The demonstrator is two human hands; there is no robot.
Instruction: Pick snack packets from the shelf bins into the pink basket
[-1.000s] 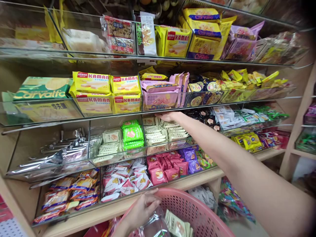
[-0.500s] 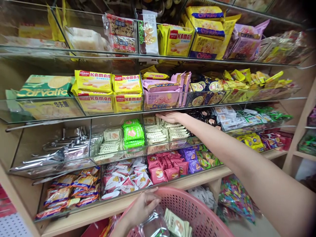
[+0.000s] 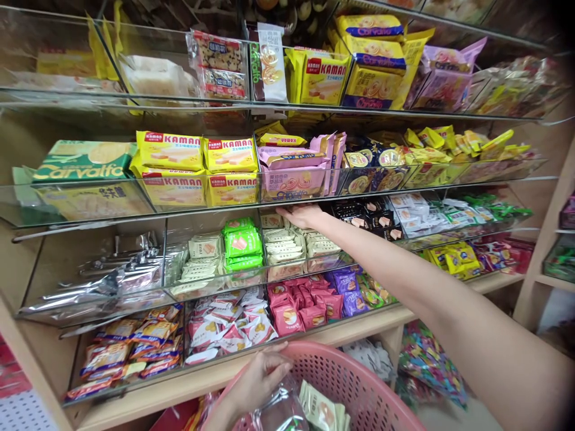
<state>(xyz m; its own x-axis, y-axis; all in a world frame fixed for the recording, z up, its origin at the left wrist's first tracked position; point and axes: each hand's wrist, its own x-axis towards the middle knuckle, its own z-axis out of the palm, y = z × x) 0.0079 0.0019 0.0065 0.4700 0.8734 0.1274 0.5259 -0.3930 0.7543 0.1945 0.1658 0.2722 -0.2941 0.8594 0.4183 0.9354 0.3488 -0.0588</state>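
Observation:
My right hand [image 3: 302,216] reaches into the third shelf from the top, palm downward and fingers stretched to the left, with nothing visibly gripped. Below it stand rows of small cream-coloured snack packets [image 3: 284,252]; whether the fingertips touch them I cannot tell. Bright green packets [image 3: 243,242] lie to their left, and black packets [image 3: 366,216] sit right of my hand. At the bottom, the curled fingers of my left hand [image 3: 263,378] hold the rim of a pink plastic basket [image 3: 359,380]. Inside it are cream packets [image 3: 320,407] and a clear-wrapped brown pack [image 3: 281,410].
Clear shelf fronts and dividers [image 3: 215,206] run across the rack. Yellow wafer packs [image 3: 169,148] and pink biscuit packs [image 3: 294,179] fill the shelf above my hand. Red packets [image 3: 287,317] lie lower down. A bag of colourful sweets [image 3: 433,362] rests at the lower right.
My right hand has shifted slightly left over the cream packets, and more of the black packets shows beside the forearm. My left hand and the basket stay in place.

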